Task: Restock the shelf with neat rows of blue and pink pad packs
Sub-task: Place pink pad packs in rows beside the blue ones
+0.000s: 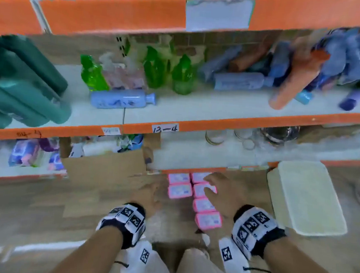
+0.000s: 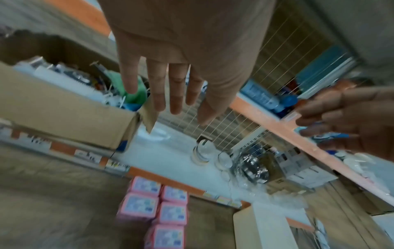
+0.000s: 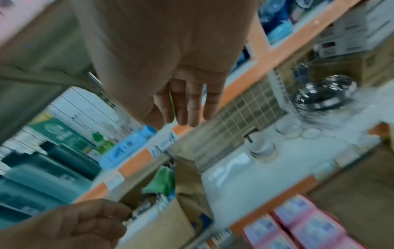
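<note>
Both the left hand and right hand are held spread, empty, above the pink pad packs; light, soft packs are best gripped across their short sides

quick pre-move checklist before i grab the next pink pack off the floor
1. Left hand free: ok, fingers straight, holding nothing.
2. Right hand free: ok, open above the pink packs.
3. Packs within reach: ok, they lie in two rows on the floor just below the hands.
4. Landing spot: ok, the lower shelf shows bare board between the cardboard box and glass jars.
5. Blue packs: cannot tell, none clearly in view.
6. Sharp view: not ok, all frames are blurred.
</note>
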Tool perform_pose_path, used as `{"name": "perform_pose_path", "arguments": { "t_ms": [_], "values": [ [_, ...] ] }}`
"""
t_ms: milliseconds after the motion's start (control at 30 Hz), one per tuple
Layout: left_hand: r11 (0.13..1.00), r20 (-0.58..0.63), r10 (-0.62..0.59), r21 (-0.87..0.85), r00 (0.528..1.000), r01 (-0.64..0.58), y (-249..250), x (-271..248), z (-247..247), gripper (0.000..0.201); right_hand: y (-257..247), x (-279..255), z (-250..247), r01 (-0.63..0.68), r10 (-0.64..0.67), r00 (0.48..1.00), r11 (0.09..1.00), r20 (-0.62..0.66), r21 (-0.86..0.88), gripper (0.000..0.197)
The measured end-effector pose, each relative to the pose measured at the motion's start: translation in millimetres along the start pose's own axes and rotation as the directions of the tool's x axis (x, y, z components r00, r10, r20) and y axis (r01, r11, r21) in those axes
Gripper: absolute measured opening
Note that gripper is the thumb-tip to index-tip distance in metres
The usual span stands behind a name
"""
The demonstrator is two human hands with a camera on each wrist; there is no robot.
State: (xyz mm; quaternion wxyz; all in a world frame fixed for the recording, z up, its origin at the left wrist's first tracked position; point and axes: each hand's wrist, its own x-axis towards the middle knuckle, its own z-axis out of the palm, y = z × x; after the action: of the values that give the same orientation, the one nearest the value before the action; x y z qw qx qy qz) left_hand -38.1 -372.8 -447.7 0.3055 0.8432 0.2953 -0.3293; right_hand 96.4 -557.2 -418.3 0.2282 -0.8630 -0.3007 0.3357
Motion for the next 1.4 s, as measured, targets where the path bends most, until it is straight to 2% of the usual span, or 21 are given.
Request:
{"name": "perform_pose_path", "arguments": {
  "t_ms": [167, 400, 500, 633, 700, 833, 900, 1000, 1133, 1200, 1233, 1300, 1400],
  "values": [
    [0.997, 0.124, -0.076, 0.005, 0.989, 0.076, -54, 80, 72, 0.058, 54, 48, 94, -0.121, 0.119, 0.983, 0.993, 0.136, 0.005, 0.031],
    [0.989, 0.16, -0.133, -0.042, 0.978, 0.142, -124, 214, 190, 0.062, 166, 131, 244, -0.278, 0.272, 0.952, 0.96, 0.142, 0.025, 0.036],
    [0.982, 0.167, -0.137, -0.106, 0.976, 0.156, -145, 265, 234, 0.066, 207, 159, 294, -0.349, 0.337, 0.932, 0.934, 0.129, 0.08, 0.036],
    [0.98, 0.122, -0.125, -0.138, 0.985, 0.142, -160, 341, 282, 0.076, 259, 209, 345, -0.356, 0.348, 0.932, 0.932, 0.101, 0.073, 0.038],
    [0.989, 0.046, -0.111, -0.09, 0.993, 0.115, -162, 376, 298, 0.083, 280, 240, 362, -0.343, 0.338, 0.939, 0.936, 0.067, 0.081, 0.041],
    [0.993, -0.157, -0.049, 0.103, 0.986, 0.065, -157, 428, 319, 0.097, 306, 288, 379, -0.316, 0.314, 0.947, 0.948, -0.065, -0.026, 0.039],
    [0.994, -0.208, 0.019, 0.105, 0.978, 0.004, -151, 445, 328, 0.101, 311, 302, 388, -0.299, 0.296, 0.952, 0.953, -0.079, -0.039, 0.038],
    [0.995, -0.228, 0.07, 0.08, 0.971, -0.053, -147, 461, 336, 0.115, 312, 307, 404, -0.278, 0.274, 0.959, 0.959, -0.075, -0.047, 0.04],
    [0.958, -0.225, 0.116, 0.283, 0.967, -0.049, -157, 466, 344, 0.125, 306, 298, 422, -0.191, 0.191, 0.982, 0.981, -0.007, -0.036, 0.049],
    [0.93, -0.216, 0.15, 0.362, 0.965, -0.064, -165, 464, 345, 0.122, 301, 300, 421, -0.175, 0.174, 0.984, 0.985, 0.035, 0.009, 0.044],
    [0.917, -0.217, 0.167, 0.392, 0.962, -0.071, -169, 462, 345, 0.12, 299, 304, 418, -0.163, 0.162, 0.987, 0.986, 0.017, 0.023, 0.038],
    [0.897, -0.221, 0.194, 0.434, 0.956, -0.082, -177, 460, 345, 0.118, 299, 316, 409, -0.145, 0.147, 0.983, 0.989, -0.108, 0.029, 0.03],
    [0.879, -0.205, 0.211, 0.468, 0.956, -0.093, -184, 459, 346, 0.116, 301, 338, 397, -0.195, 0.187, 0.961, 0.981, -0.205, -0.016, 0.037]
  ]
}}
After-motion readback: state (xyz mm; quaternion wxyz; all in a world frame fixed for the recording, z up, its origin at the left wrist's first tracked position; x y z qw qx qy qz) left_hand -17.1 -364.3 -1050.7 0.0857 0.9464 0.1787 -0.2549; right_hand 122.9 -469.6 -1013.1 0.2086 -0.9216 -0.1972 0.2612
